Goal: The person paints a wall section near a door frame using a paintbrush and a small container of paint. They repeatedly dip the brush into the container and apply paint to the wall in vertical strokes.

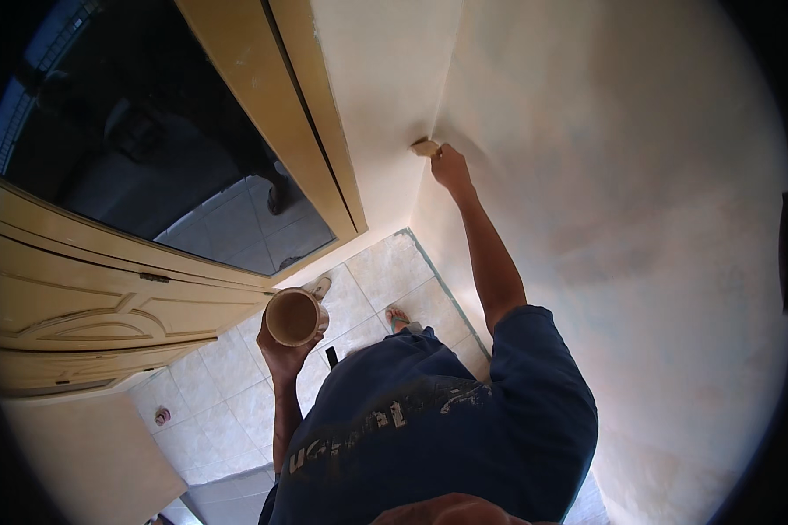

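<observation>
1. My right hand (449, 166) is raised, arm stretched up, fingers clenched around a small tan paintbrush (425, 147).
2. The paintbrush touches the cream wall (639, 219) right at the inside corner where two wall faces meet; its bristle end is too small to make out.
3. My left hand (282, 354) is held low near my waist, gripping a round container (293, 317) from below and the side.
4. The container is open-topped and upright, with brownish-cream paint inside; it hangs over the floor, well apart from the paintbrush.
5. Tan door frame (311, 131) runs beside the corner on my left, with a dark opening behind it.
6. A panelled cream door (96, 306) stands open at the left edge.
7. Light beige tiled floor (228, 385) below; my sandalled foot (400, 319) shows near the wall base.
8. I'm in a blue T-shirt (446, 429) with pale smears.
9. A small pinkish round object (162, 416) lies on the floor by the door.
</observation>
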### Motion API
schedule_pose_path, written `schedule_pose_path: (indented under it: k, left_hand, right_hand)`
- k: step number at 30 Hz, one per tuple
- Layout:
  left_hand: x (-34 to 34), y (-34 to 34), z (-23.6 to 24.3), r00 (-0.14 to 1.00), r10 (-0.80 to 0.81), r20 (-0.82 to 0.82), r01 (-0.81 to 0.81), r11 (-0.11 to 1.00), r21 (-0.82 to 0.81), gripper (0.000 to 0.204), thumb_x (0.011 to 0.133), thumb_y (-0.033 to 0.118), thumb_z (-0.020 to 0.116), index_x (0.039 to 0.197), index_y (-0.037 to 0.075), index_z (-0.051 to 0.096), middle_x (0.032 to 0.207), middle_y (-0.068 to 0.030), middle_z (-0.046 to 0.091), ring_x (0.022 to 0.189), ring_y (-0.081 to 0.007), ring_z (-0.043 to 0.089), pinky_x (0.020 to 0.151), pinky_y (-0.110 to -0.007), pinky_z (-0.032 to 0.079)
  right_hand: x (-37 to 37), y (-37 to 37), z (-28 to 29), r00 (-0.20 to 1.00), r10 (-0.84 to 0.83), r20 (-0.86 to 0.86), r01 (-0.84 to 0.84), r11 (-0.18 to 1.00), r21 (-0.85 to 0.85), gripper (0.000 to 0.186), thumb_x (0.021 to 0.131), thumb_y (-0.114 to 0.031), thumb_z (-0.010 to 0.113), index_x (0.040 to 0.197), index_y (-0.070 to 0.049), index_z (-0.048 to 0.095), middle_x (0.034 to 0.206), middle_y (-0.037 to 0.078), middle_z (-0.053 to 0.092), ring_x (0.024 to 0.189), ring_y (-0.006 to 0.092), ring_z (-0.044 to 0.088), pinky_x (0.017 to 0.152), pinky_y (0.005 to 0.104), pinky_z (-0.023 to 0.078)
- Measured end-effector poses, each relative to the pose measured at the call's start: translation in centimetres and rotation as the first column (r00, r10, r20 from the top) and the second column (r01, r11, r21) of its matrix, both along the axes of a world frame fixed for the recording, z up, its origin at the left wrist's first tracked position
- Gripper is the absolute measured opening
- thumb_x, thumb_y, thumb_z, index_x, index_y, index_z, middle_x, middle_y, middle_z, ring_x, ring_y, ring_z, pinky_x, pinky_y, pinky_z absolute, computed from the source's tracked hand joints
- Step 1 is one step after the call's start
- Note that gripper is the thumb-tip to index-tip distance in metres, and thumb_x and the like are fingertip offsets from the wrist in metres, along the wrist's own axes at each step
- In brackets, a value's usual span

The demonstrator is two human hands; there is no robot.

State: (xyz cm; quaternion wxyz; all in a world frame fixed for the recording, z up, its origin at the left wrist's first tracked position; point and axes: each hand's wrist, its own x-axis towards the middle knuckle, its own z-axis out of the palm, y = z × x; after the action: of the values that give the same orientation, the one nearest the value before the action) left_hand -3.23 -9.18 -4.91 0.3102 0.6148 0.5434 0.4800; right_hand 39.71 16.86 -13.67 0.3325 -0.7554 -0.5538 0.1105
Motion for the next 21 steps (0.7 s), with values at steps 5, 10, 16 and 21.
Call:
schedule_pose_path:
  k: [5, 10, 16, 21]
  left_hand:
    - [0.8, 0.8, -0.6, 0.999, -0.048, 0.022, 0.047, 0.999, 0.017, 0.083, 0.061, 0.029, 0.100, 0.127, -0.002, 0.060, 0.114, -0.0138, 0.073, 0.104, -0.0255, 0.071, 0.091, -0.040, 0.057]
    - [-0.5, 0.6, -0.3, 0.996, -0.081, 0.035, 0.080, 0.996, 0.028, 0.081, 0.062, 0.028, 0.099, 0.127, -0.001, 0.061, 0.113, -0.0129, 0.074, 0.104, -0.0248, 0.072, 0.091, -0.039, 0.057]
    - [-2.3, -0.6, -0.7, 0.997, -0.080, 0.024, 0.079, 0.997, 0.017, 0.081, 0.062, 0.029, 0.099, 0.127, -0.001, 0.062, 0.112, -0.0128, 0.074, 0.104, -0.0244, 0.072, 0.092, -0.040, 0.057]
    - [-3.7, -1.3, -0.9, 0.993, -0.095, 0.066, 0.093, 0.995, 0.023, 0.080, 0.062, 0.030, 0.099, 0.125, -0.001, 0.062, 0.113, -0.0128, 0.074, 0.104, -0.0248, 0.072, 0.092, -0.040, 0.057]
  right_hand:
    - [1.1, 1.6, 10.0, 0.994, -0.032, 0.101, 0.026, 0.998, 0.059, 0.028, 0.094, -0.021, 0.059, 0.096, 0.005, 0.068, 0.101, 0.028, 0.070, 0.099, 0.0450, 0.068, 0.087, 0.0502, 0.054]
    - [0.6, 0.6, 19.2, 0.986, -0.078, 0.147, 0.062, 0.992, 0.108, 0.029, 0.092, -0.024, 0.061, 0.099, 0.002, 0.072, 0.103, 0.025, 0.071, 0.100, 0.0432, 0.068, 0.089, 0.0479, 0.054]
    - [-0.9, -1.6, 29.1, 0.987, -0.078, 0.144, 0.054, 0.986, 0.160, 0.031, 0.091, -0.026, 0.063, 0.101, 0.002, 0.074, 0.095, 0.023, 0.073, 0.094, 0.0389, 0.070, 0.086, 0.0449, 0.054]
    - [-0.4, -1.8, 35.4, 0.969, -0.075, 0.235, 0.026, 0.978, 0.207, 0.034, 0.091, -0.027, 0.065, 0.102, 0.004, 0.074, 0.074, 0.017, 0.072, 0.069, 0.0282, 0.070, 0.069, 0.0397, 0.055]
